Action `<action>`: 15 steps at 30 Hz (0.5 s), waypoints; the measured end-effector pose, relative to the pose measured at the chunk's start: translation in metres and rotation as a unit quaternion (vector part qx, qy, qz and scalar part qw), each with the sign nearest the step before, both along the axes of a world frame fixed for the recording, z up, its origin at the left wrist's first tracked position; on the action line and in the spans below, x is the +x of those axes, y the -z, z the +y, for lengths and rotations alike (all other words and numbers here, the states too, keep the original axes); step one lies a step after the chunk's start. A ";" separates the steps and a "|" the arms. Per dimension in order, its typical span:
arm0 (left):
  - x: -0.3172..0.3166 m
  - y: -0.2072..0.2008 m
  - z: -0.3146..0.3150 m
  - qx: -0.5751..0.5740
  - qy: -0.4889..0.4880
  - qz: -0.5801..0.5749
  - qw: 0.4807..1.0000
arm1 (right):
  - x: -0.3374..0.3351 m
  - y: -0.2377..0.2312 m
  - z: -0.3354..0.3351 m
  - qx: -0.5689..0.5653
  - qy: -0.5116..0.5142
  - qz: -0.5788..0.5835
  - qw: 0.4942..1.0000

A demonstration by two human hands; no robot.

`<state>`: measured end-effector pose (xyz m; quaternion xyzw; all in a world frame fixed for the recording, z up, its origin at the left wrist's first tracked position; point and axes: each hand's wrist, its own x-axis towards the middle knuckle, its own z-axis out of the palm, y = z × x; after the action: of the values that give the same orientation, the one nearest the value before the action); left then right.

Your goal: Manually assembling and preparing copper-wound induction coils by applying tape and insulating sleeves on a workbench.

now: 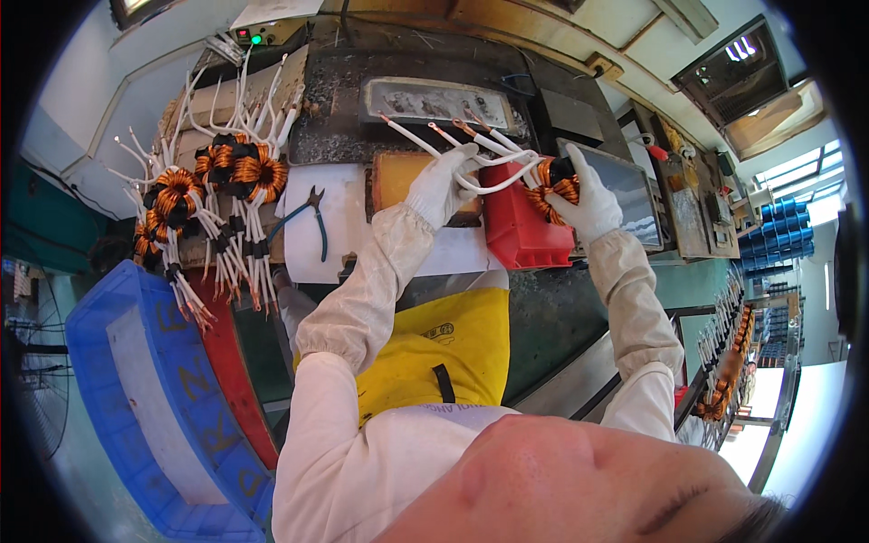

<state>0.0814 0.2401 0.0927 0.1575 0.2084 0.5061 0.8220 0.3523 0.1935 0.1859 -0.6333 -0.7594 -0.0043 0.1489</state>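
Coil (559, 186): we hold it clamped in our right hand (593, 201), over the red block (527, 228), contact unclear; white leads (412, 136) run leftward and away, our left hand (441, 187) closed on them near midlength.

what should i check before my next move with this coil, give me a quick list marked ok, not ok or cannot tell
1. Left hand has the white leads: ok, closed round them.
2. Right hand supports the coil: ok, gripping it.
3. Coil off the red block: cannot tell, they overlap in this view.
4. Lead tips apart from the shallow tray: cannot tell, they point toward it but height is unclear.
5. Cutters out of the hands' way: ok, lying on the left, partly over white paper.
6. Green lamp on the box at the back: ok, lit.
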 end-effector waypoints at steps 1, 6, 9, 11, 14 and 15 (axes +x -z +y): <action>0.004 0.000 0.005 0.001 0.004 -0.046 0.999 | -0.002 0.002 0.003 -0.001 0.013 -0.011 1.000; 0.016 -0.005 0.023 -0.036 -0.012 -0.091 0.995 | -0.012 0.006 0.026 -0.005 0.041 -0.040 0.998; 0.019 -0.007 0.034 -0.021 -0.036 -0.008 0.999 | -0.020 0.002 0.044 -0.015 0.064 -0.063 0.996; 0.013 -0.007 0.050 0.014 -0.015 0.032 0.999 | -0.026 -0.003 0.053 -0.038 0.069 -0.080 0.994; 0.008 -0.002 0.069 0.014 -0.005 0.041 0.999 | -0.034 -0.009 0.060 -0.051 0.071 -0.088 0.992; 0.007 0.001 0.074 0.007 -0.005 0.041 0.999 | -0.037 -0.010 0.061 -0.054 0.074 -0.091 0.992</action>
<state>0.0882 0.3139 0.0915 0.1828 0.2387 0.5052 0.8089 0.3149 0.2550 0.1960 -0.6916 -0.7202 -0.0322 0.0444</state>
